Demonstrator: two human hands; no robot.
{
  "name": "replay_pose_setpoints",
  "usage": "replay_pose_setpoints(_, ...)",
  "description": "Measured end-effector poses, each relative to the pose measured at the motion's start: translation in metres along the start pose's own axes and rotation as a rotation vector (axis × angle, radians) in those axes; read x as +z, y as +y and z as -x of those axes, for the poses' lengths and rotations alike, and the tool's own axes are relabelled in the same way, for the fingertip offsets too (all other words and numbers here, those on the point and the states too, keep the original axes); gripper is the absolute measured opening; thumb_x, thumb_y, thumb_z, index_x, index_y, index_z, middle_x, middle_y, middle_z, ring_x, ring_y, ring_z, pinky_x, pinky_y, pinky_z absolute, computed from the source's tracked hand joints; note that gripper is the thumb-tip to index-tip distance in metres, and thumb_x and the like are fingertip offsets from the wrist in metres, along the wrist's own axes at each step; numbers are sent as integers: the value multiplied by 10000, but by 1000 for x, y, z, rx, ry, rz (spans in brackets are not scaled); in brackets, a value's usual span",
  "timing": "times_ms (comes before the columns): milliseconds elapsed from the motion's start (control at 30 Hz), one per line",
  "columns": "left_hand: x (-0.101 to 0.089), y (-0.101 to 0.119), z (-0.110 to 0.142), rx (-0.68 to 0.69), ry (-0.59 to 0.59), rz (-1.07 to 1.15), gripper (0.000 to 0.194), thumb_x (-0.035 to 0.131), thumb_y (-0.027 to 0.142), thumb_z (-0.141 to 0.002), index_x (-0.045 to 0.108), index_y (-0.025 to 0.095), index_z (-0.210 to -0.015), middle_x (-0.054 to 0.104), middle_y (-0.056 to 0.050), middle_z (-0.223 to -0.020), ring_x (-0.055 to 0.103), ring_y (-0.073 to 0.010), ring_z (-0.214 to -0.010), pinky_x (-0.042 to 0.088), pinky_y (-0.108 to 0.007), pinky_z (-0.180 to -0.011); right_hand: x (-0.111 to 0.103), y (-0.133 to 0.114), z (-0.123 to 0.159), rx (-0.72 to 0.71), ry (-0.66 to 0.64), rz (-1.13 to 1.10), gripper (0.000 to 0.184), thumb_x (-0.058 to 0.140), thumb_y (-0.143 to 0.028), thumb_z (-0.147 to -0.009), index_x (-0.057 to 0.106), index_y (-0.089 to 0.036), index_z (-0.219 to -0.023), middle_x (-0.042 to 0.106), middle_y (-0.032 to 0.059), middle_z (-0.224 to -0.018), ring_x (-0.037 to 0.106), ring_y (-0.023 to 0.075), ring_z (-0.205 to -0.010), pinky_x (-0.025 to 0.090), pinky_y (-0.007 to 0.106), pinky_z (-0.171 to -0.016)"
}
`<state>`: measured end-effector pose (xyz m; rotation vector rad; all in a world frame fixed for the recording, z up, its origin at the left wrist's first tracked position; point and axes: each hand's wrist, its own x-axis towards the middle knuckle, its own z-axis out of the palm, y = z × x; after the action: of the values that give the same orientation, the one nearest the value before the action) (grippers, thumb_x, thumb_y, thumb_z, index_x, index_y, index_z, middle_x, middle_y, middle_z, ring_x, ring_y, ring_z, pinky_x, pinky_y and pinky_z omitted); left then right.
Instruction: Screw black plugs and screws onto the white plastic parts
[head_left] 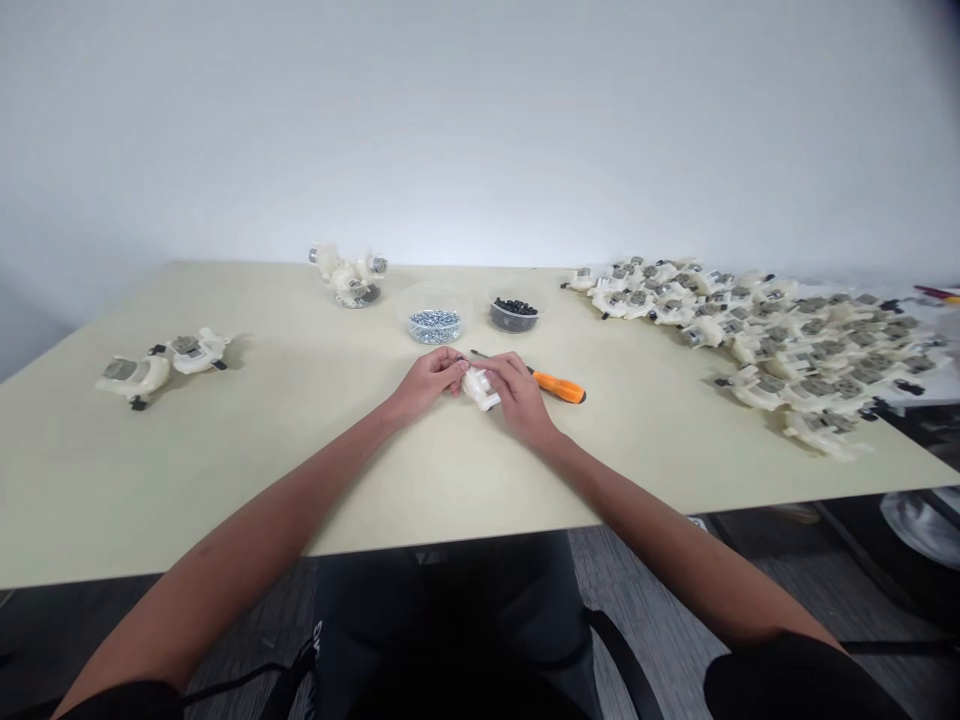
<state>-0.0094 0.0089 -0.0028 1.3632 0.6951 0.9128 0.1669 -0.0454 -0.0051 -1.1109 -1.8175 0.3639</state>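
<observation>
Tabletop (300,370) cream beneath hands (431,383); whitish wall (480,130) behind.

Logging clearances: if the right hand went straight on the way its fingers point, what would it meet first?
Besides the white part it touches, the right hand would probably meet the left hand first, though this single view leaves depth unclear.

Held part (478,390) appears smooth, glossy plastic. Worktop (315,370) has a smooth, matt finish. Screwdriver handle (559,387) appears plastic; small silvery pieces (435,325), shiny metal.
</observation>
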Motion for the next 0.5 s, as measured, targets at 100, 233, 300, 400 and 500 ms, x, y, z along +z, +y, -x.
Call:
replay_pose_setpoints(100, 2, -2, 0, -1, 24, 27, 245, 649, 373, -802, 542, 154, -831, 527, 33, -612, 493, -80, -566, 386, -229, -593, 0, 1, 0, 2, 7, 9, 300, 378, -284, -978, 638, -262, -1127, 569, 64, -999, 549, 201, -983, 450, 382, -894)
replay_pose_setpoints(233, 2, -2, 0, -8, 26, 45, 245, 662, 362, -787, 543, 153, -839, 532, 34, -618, 499, -81, -565, 390, -232, -596, -1, 1, 1, 13, 2, 18, 293, 383, -289, -977, 606, -255, -1164, 590, 68, -1041, 548, 206, -1011, 443, 387, -907)
replay_pose_setpoints(300, 2, -1, 1, -8, 11, 61, 253, 662, 366, -788, 536, 153, -839, 532, 36, -622, 496, -79, -566, 390, -232, -598, 0, 1, 2, 24, -3, 19, 303, 386, -294, -977, 585, -250, -1201, 592, 72, -1065, 549, 207, -1015, 444, 392, -909)
replay_pose_setpoints(400, 2, -1, 1, 2, 8, 51, 267, 659, 380, -789, 538, 151, -853, 536, 36, -638, 495, -77, -573, 391, -234, -603, 1, -1, 1, 50, -8, 26, 330, 387, -318, -976, 550, -255, -1257, 592, 75, -1056, 555, 211, -1002, 457, 402, -895)
replay_pose_setpoints(500, 3, 0, 3, 15, 1, 10, 270, 644, 386, -803, 550, 148, -889, 537, 35, -639, 500, -81, -587, 401, -238, -620, -6, -3, -3, 48, -1, 55, 356, 398, -345, -970, 517, -279, -1299, 576, 77, -1088, 561, 212, -997, 473, 408, -883)
